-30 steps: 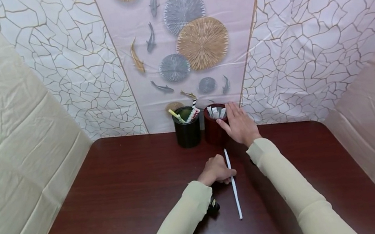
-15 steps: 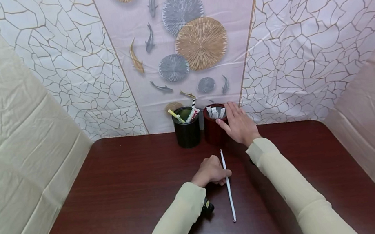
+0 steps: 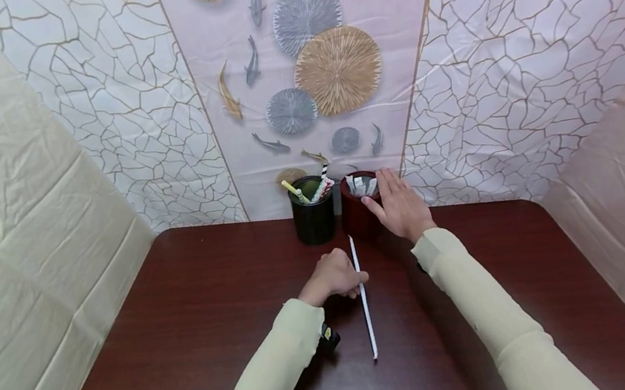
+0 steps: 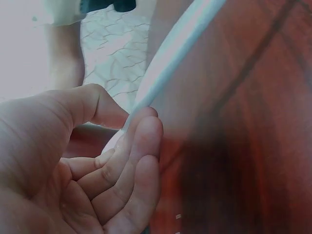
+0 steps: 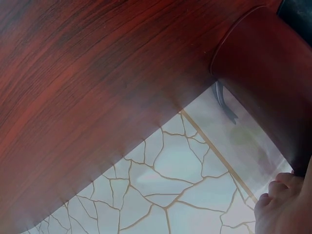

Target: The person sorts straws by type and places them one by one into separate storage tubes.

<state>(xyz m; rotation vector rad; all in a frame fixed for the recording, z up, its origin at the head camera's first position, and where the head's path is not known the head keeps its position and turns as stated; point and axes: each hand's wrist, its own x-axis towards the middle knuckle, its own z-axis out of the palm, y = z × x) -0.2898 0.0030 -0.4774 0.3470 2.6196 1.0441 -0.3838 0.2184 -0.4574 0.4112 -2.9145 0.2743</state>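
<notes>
In the head view my left hand (image 3: 335,274) pinches a long, thin white straw (image 3: 368,323) near its middle, between thumb and fingers. The left wrist view shows the straw (image 4: 170,58) running up and away from the thumb and curled fingers of the left hand (image 4: 97,161). My right hand (image 3: 404,207) lies with straight fingers against the right side of a dark red cup (image 3: 358,215), its thumb near the rim. White strips or straw ends stand inside that cup. The right wrist view shows the red cup's side (image 5: 273,73) and a few fingertips.
A black cup (image 3: 315,223) with yellow and striped straws stands left of the red cup, close to it. Both are at the back of the dark red-brown table (image 3: 213,308). Patterned cloth (image 3: 150,112) hangs right behind the table edge.
My left hand has moved left and slightly away from me, carrying the white straw. The right hand stays at the red cup.
</notes>
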